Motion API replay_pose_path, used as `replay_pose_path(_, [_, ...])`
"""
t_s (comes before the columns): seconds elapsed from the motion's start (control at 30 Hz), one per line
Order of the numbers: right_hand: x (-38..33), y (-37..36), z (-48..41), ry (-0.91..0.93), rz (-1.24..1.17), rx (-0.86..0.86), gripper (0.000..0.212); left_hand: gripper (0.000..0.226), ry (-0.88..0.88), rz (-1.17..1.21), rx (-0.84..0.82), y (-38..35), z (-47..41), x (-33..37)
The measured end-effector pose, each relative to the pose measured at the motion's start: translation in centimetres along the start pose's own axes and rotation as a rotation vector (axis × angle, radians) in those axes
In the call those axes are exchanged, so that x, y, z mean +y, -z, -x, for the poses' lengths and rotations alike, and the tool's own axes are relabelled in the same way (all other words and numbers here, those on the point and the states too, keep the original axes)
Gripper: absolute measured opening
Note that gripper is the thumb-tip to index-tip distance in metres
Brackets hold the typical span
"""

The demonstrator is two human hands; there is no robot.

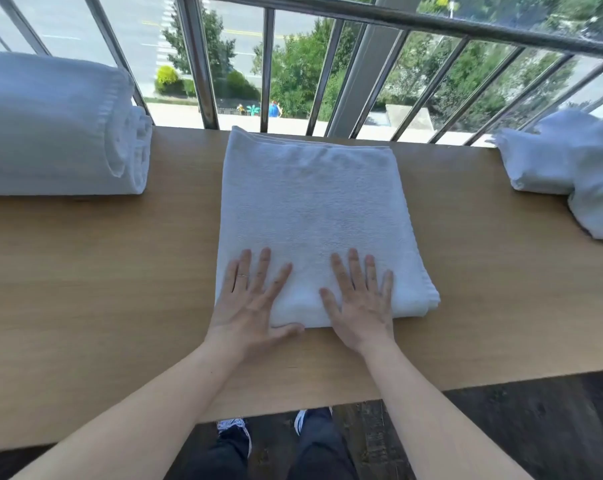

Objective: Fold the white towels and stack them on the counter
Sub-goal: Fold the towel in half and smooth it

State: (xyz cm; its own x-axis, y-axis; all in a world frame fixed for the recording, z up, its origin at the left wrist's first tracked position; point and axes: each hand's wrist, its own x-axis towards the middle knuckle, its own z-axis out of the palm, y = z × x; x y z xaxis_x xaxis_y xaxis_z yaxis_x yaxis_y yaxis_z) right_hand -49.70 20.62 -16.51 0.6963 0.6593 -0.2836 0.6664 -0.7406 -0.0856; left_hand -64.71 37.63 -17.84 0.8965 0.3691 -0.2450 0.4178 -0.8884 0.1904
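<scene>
While the folded white towel (314, 209) lies flat in the middle of the wooden worktop (102, 271), the left hand (250, 303) and the right hand (360, 303) rest side by side on its near edge, palms down. Their fingers (262, 268) are straight and spread, gripping nothing. A rolled towel (57, 133) lies at the left end and a crumpled towel (577, 168) at the right, both well apart from it.
</scene>
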Motion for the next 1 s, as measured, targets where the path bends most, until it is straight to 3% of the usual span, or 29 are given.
replay_pose_path(0.37, [3.4,-0.8,2.4,-0.020,-0.008,-0.005,0.075,0.116,-0.079,-0.035,0.046,-0.2,0.4,-0.5])
replay_pose_path(0.53, [4.4,-0.6,3.1,0.144,-0.015,0.017,0.087,0.084,-0.265,-0.117,0.185,0.4,1.5,-0.7])
replay_pose_path(0.63, [5.7,-0.3,3.5,0.232,0.027,0.008,0.082,0.073,-0.393,-0.187,0.306,1.0,1.4,-0.8])
replay_pose_path(0.77, [5.7,0.7,2.6,0.232,0.002,0.107,0.079,0.072,-0.321,-0.060,0.278,3.5,0.5,-0.4])
replay_pose_path(0.9, [5.8,3.3,0.0,0.248,-0.097,0.408,0.044,0.048,-0.220,0.168,0.393,5.9,0.0,-1.9])
replay_pose_path(1.0, [5.9,6.1,-2.1,0.208,-0.176,0.390,0.042,0.048,-0.121,0.297,0.504,6.9,0.0,-3.3])
